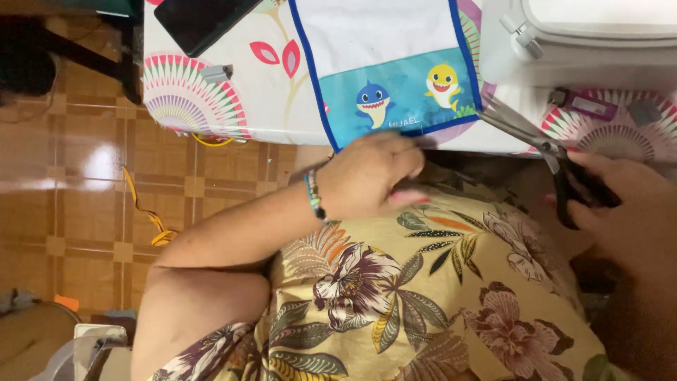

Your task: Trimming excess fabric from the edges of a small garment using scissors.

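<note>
Below the white sewing machine [585, 42], the right hand [620, 204] had its grip closed around the black handles of a pair of scissors [543, 144], blades pointing toward the blue-edged white bib [384, 63]. That bib lay on the floral-covered surface [233, 85], left of the machine, its blue band with cartoon sharks hanging over the edge. Just under this band, the left hand [370, 176] hovered, fingers loosely curled on nothing.

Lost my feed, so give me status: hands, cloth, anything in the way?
Left hand at the hem of the blue-trimmed cloth. Right hand grips black-handled scissors, blades open near the cloth's corner. Sewing machine alongside.
</note>
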